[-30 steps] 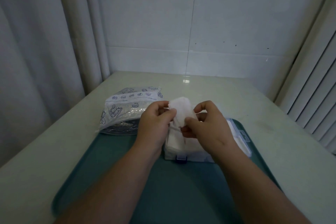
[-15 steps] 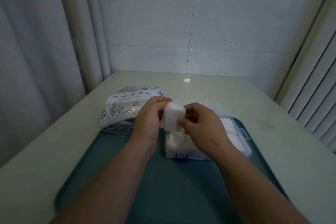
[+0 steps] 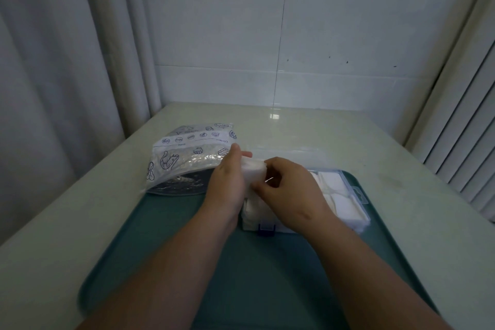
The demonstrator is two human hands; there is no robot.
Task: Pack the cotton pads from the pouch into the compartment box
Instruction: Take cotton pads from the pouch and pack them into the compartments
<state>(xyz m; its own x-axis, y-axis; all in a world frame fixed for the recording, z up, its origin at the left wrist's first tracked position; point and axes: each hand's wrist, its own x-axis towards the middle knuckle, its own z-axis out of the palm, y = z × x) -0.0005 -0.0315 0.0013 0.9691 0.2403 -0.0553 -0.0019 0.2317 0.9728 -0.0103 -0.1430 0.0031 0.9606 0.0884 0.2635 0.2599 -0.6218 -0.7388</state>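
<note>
Pinching a small stack of cotton pads (image 3: 253,171) between our left hand (image 3: 227,182) and right hand (image 3: 290,193), both curled round it over the left end of the box (image 3: 366,218), we risk the soft pads fanning out and spilling onto the tray (image 3: 187,262).
</note>
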